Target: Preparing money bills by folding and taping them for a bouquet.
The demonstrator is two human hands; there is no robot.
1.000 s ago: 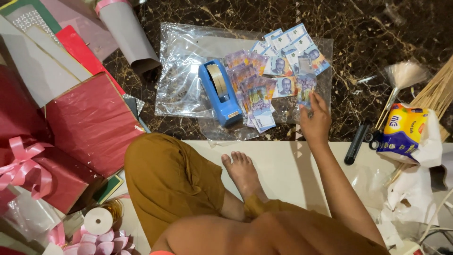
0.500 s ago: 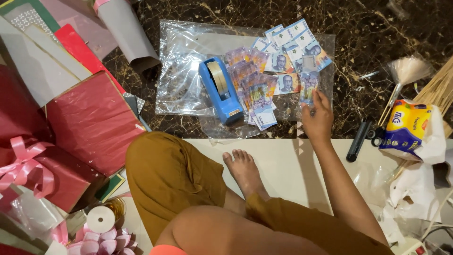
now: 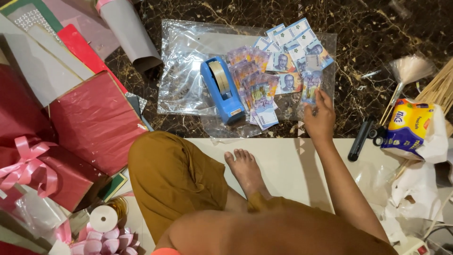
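Note:
I sit on the floor with my knee and bare foot (image 3: 245, 170) in front of me. My right hand (image 3: 320, 119) reaches forward and pinches a folded banknote (image 3: 311, 87) at the edge of a clear plastic sheet (image 3: 188, 71). Several more banknotes (image 3: 278, 61) lie fanned out on that sheet. A blue tape dispenser (image 3: 221, 89) stands just left of the notes. My left hand is out of view.
Red wrapped boxes (image 3: 94, 123) with a pink ribbon (image 3: 26, 165) sit at left, with paper rolls (image 3: 127, 33) behind. A white tape roll (image 3: 104, 218) lies near. At right are black scissors (image 3: 365, 137), a yellow-blue tissue pack (image 3: 409, 127) and wooden sticks (image 3: 439, 89).
My right hand has stayed at the right edge of the notes, holding one note; the view has shifted slightly.

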